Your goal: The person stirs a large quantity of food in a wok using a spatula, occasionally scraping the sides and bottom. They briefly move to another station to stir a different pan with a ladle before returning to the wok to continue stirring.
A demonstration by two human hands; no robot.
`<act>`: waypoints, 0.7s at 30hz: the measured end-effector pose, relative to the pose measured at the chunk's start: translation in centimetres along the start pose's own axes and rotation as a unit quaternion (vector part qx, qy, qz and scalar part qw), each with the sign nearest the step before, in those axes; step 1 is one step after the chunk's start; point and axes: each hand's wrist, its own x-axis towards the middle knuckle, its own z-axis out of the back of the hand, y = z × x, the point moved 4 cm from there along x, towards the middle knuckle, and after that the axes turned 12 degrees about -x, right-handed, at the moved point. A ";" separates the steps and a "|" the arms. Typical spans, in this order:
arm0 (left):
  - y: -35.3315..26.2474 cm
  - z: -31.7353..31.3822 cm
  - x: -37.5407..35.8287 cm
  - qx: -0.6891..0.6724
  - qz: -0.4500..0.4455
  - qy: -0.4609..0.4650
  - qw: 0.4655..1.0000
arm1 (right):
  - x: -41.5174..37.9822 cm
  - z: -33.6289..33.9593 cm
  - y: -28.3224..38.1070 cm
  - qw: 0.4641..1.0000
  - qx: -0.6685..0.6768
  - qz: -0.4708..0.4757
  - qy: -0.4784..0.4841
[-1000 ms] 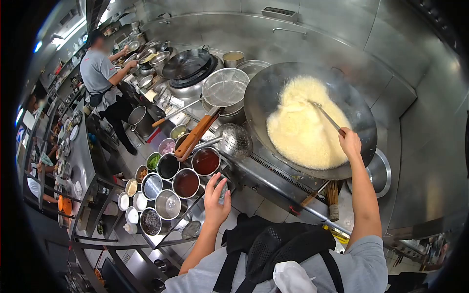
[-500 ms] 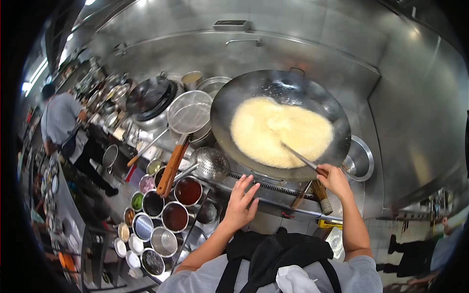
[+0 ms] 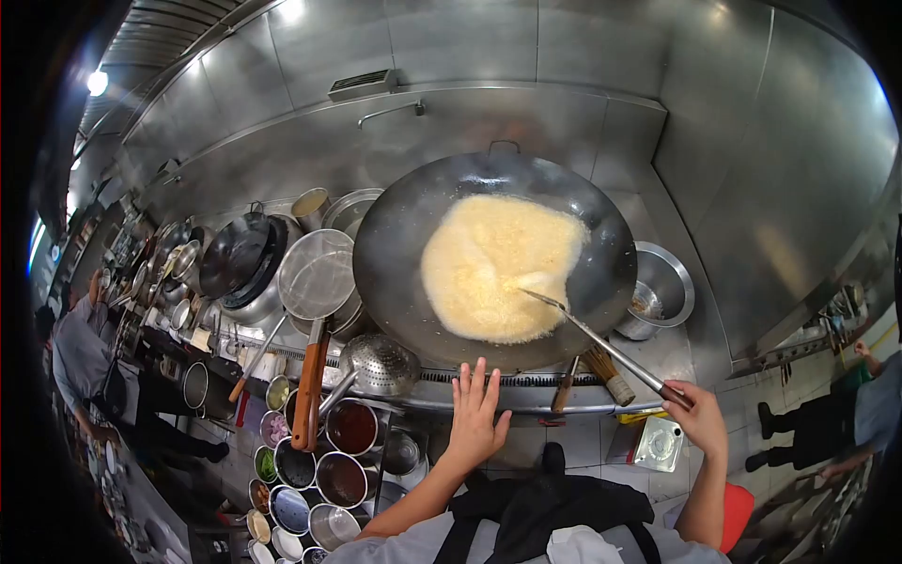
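Note:
A large black wok stands in front of me, with a pale yellow frothy mass in its middle. My right hand is closed around the brown wooden grip of a long-handled metal cooking tool. The tool's shaft slopes over the wok's front right rim, and its head dips into the froth, so its shape is hidden. My left hand holds nothing; its fingers are spread near the wok's front edge, beside the stove ledge.
Left of the wok are a mesh strainer, a perforated ladle and several sauce pots. A steel bowl and a bamboo brush lie to the right. One person stands far left, another far right.
My right hand has moved back and rightward with the tool, showing more of its shaft. The froth's outline in the wok has changed. The whole view has shifted.

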 end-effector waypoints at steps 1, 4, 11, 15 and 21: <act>-0.1 0.0 0.1 0.006 -0.002 -0.002 1.000 | -0.6 -0.3 -0.6 1.000 0.028 -0.009 -0.010; -0.1 -0.2 0.2 0.017 -0.004 -0.002 1.000 | -2.0 -2.1 -2.5 0.997 0.047 -0.059 0.018; -0.3 -0.1 0.4 0.034 0.008 0.008 0.999 | -2.2 -5.1 -4.8 0.973 0.131 -0.104 0.160; -0.6 -0.4 0.4 0.045 0.011 0.004 0.999 | -1.4 -5.0 -5.9 0.958 0.157 -0.113 0.209; -1.0 -1.0 0.5 0.052 0.028 -0.008 0.998 | -0.2 -5.0 -8.1 0.955 0.176 -0.101 0.216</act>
